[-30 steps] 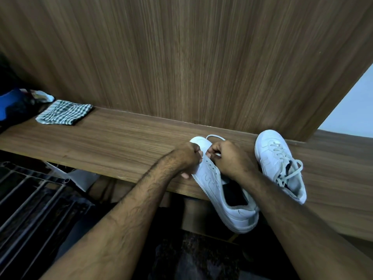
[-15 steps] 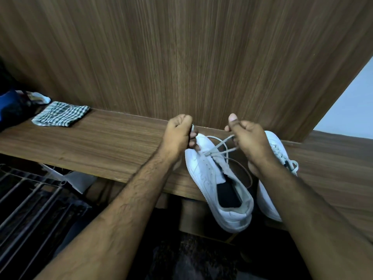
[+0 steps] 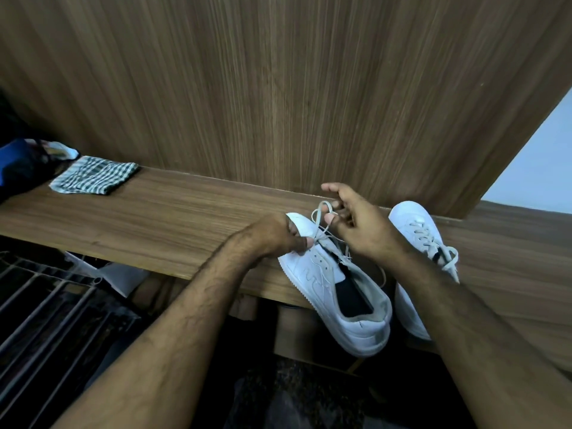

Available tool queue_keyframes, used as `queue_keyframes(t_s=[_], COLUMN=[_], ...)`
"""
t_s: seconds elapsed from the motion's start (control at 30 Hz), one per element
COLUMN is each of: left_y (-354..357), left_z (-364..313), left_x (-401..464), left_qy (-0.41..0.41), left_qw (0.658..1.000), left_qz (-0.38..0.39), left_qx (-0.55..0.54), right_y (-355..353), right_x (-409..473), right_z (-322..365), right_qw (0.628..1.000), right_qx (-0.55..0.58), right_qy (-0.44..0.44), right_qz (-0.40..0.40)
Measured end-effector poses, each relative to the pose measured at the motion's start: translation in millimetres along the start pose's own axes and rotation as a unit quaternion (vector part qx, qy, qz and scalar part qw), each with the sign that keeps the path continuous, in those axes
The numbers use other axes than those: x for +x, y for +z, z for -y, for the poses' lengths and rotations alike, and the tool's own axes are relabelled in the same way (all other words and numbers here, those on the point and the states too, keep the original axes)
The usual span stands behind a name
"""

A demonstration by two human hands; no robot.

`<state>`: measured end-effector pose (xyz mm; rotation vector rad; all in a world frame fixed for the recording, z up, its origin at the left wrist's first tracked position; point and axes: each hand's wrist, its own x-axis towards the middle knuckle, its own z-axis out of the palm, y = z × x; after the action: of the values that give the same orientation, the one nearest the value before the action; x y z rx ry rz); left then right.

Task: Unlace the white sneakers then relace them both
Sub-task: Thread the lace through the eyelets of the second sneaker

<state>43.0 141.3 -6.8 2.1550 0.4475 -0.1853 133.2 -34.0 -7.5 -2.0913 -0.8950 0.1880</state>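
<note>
Two white sneakers lie on a wooden shelf (image 3: 173,218). The near sneaker (image 3: 346,308) has its heel hanging over the shelf's front edge and its tongue laid open. My left hand (image 3: 275,236) pinches its grey-white lace (image 3: 320,216) near the lowest eyelets at the toe. My right hand (image 3: 359,224) holds a loop of the same lace just above the toe, index finger stretched out. The second sneaker (image 3: 418,230) sits laced to the right, partly hidden behind my right forearm.
A folded green checked cloth (image 3: 93,174) lies at the shelf's left end beside dark blue fabric (image 3: 18,162). A wood-grain panel (image 3: 278,88) rises right behind the shelf. A metal rack (image 3: 46,301) stands below left.
Both hands have come down and together from pulling the lace ends apart; the right hand now holds a small loop over the toe, and the left pinches the lace at the eyelets.
</note>
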Motion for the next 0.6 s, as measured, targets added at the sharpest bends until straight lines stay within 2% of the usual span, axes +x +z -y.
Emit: queue_keyframes(t_s=[0.1,0.23,0.33,0.4,0.5,0.57,0.6], left_y=[-1.5,2.8,5.6,4.2,-2.7,-8.2,-10.1], left_z=[-4.3,-18.4,-23.3,-26.5,-30.2,-31.3,-32.4], left_x=[-2.7,-5.4,-0.2,3.0,2.1,0.0,-1.5], left_qy=[0.015,0.093,0.178,0.204,0.193,0.158,0.136], left_qw=[0.985,0.936,0.892,0.859,0.817,0.783,0.779], left_qz=[0.017,0.092,0.041,0.002,-0.031,-0.015,-0.012], left_qx=[-0.169,-0.326,-0.413,-0.469,-0.542,-0.602,-0.612], right_y=[-0.3,7.4,17.1,22.2,25.4,24.9,24.7], right_x=[-2.6,-4.0,-5.8,-3.3,3.3,5.6,6.2], right_z=[-2.2,-4.6,-6.1,-11.9,-18.7,-23.4,-24.1], right_qw=[0.989,0.982,0.984,0.982,0.973,0.97,0.971], right_qx=[-0.145,-0.149,-0.108,-0.13,-0.188,-0.186,-0.167], right_qy=[0.019,0.113,0.135,0.131,0.129,0.151,0.172], right_qz=[-0.016,0.025,0.05,0.041,0.022,0.027,0.022])
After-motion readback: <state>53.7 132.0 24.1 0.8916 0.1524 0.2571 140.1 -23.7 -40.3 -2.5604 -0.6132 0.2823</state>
